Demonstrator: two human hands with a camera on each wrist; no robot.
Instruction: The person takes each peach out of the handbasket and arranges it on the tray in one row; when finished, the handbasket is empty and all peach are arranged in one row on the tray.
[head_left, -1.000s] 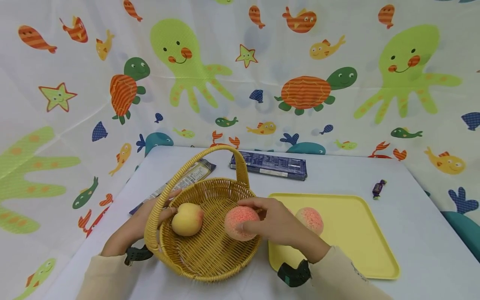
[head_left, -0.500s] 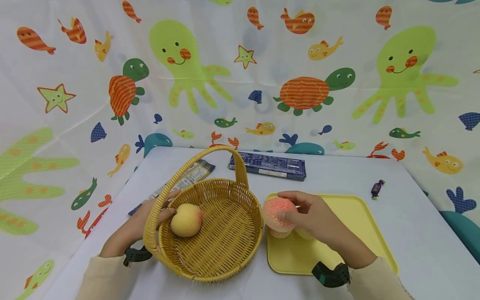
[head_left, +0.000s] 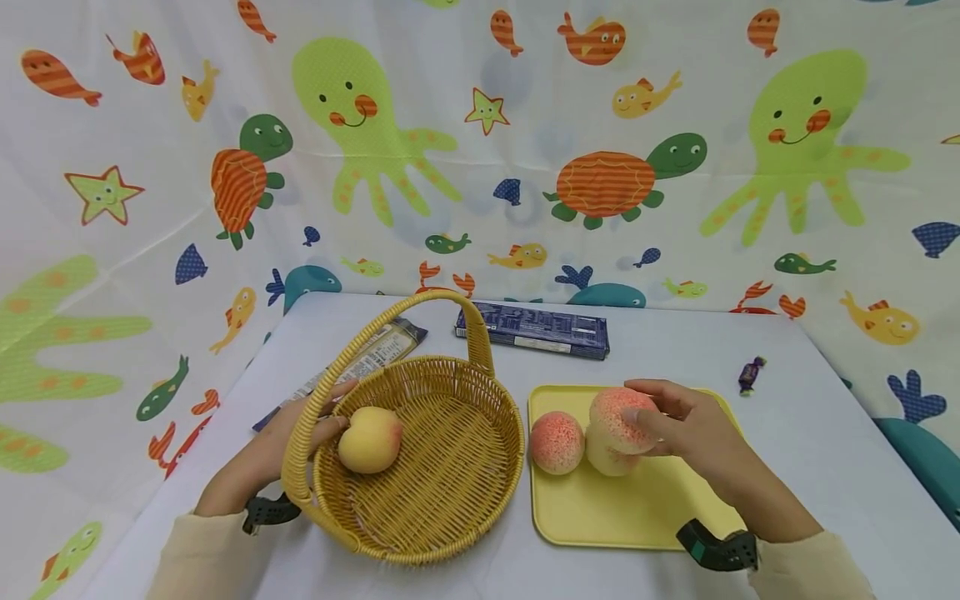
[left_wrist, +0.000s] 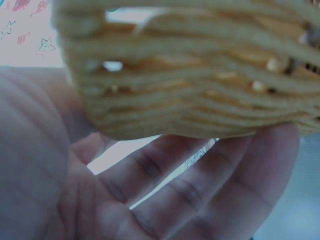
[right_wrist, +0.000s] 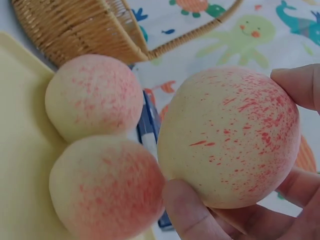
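Observation:
My right hand (head_left: 705,433) pinches a pink-and-cream peach (head_left: 621,417) between thumb and fingers, over the yellow tray (head_left: 592,521). Two more speckled peaches sit on that tray: a pinker peach (head_left: 557,442) at its left, and a paler peach (head_left: 609,458) partly hidden behind the held one. In the right wrist view the held peach (right_wrist: 230,135) is apart from the tray. My left hand (head_left: 273,442) grips the left side of a wicker basket (head_left: 442,471), thumb at the rim, fingers against the outside (left_wrist: 170,180). A yellow peach (head_left: 371,439) lies inside the basket, near my thumb.
A dark blue box (head_left: 532,329) lies behind the basket. A flat packet (head_left: 375,357) lies at the back left, partly covered by the basket handle (head_left: 390,312). One purple wrapped candy (head_left: 752,376) is at the right. A patterned cloth (head_left: 480,150) hangs behind the table.
My right hand has carried the peach from over the basket's right side rightward to over the tray. My left hand keeps its grip, and the yellow peach stays in the basket.

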